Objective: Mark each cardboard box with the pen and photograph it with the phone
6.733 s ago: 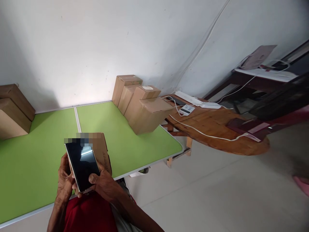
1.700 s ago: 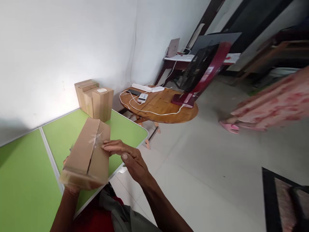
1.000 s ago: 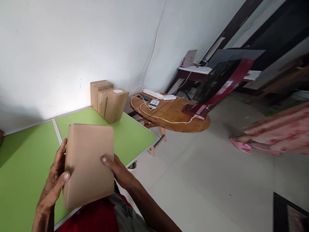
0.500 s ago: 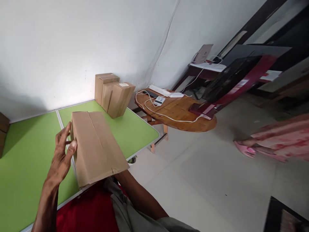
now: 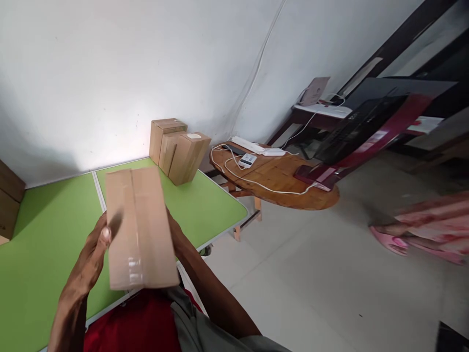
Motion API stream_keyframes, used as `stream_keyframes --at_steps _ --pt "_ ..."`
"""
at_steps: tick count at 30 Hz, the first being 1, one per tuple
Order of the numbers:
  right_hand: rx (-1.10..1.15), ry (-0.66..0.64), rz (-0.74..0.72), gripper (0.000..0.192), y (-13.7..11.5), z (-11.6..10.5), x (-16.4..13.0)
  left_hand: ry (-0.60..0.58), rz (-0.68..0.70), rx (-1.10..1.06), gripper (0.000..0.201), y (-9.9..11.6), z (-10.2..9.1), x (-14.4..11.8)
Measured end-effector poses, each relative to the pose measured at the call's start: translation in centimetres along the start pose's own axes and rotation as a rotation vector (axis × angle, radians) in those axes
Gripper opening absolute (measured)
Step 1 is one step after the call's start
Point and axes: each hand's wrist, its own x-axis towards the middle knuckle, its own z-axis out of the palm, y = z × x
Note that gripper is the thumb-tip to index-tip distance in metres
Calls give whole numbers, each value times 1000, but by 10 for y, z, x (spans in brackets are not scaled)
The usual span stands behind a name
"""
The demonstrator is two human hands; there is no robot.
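A brown cardboard box [image 5: 146, 230] is held up in front of me over the near edge of the green table [image 5: 216, 210]. Clear tape runs along the seam of its upper face. My left hand [image 5: 93, 249] presses against the box's left side, thumb toward the top face and the other fingers partly hidden behind it. On the opposite side, my right hand [image 5: 173, 229] supports the box; its fingers are hidden by the cardboard.
Several cardboard boxes [image 5: 185, 159] stand at the table's back right corner, and more boxes [image 5: 8, 200] at the left edge. Beyond is an oval wooden table [image 5: 278, 183] with white cables, a power strip [image 5: 247, 145] and a monitor [image 5: 359, 132]. A person in pink slippers [image 5: 390, 240] stands at right.
The box has turned in my hands, so its taped face now points up toward me. My right hand has moved up along the box's right side. The view has shifted slightly.
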Motion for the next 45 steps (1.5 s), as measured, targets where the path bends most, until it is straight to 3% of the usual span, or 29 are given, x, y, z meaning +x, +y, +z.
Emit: stream_keyframes --at_steps 3,5,11,13,15,18,21,25,27,30,34,36,41,43,45 --pt "-38 -56 -141 73 -16 5 3 -62 18 -26 96 -1 -16 -7" --pt "-72 -81 -228 72 -23 8 0 -40 81 -46 90 -3 -25 -7" --pt "-215 -60 -265 67 -12 26 -15 251 155 -31 74 -30 -34 -7" --pt "-281 -37 -334 73 -3 37 -18 301 182 -24 85 -44 -32 -6" --pt "-336 -23 -403 78 3 48 -19 304 208 -28 109 -56 -30 -5" --pt "-395 -62 -448 80 5 54 -18 307 206 -177 129 -63 -33 -4" --pt "-402 -178 -356 77 3 47 -6 344 154 -333 110 -61 -39 -2" --pt "-303 -315 -239 77 3 36 21 414 76 -341 74 -59 -40 0" --pt "-238 -327 -230 78 1 38 32 439 14 -326 66 -58 -33 -3" --pt "-168 -319 -243 65 -10 50 39 444 -66 -254 66 -53 -15 -15" --pt "-67 -372 -245 58 -28 68 37 419 13 -216 64 -47 2 -32" --pt "-77 -359 -229 63 -34 72 32 414 58 -215 72 -46 1 -35" --pt "-153 -363 -216 64 -37 69 10 429 78 -98 116 -29 -12 -22" --pt "-177 -369 -237 60 -37 68 0 470 147 -10 116 -16 -15 -13" --pt "-181 -331 -248 56 -36 68 -9 471 229 40 99 -5 -15 -5"
